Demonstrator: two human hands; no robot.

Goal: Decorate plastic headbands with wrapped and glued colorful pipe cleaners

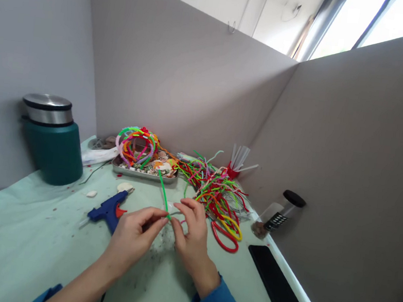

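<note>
A green pipe cleaner (163, 192) rises up and to the left from between my two hands. My left hand (137, 231) pinches its lower end between thumb and index finger. Right beside it, my right hand (191, 235) also has its thumb and fingertips at that end, its fingers curled. A blue glue gun (109, 211) with an orange trigger lies just left of my left hand. Scissors with red and yellow handles (226, 232) lie to the right of my right hand. Behind them spreads a tangled heap of colourful pipe cleaners (215, 187).
A metal tray (140, 175) at the back holds shells and coloured rings. The large green bottle (53, 150) stands at left. At right are a clear jar with a black lid (278, 215) and a long black object (282, 290). Grey partitions enclose the table.
</note>
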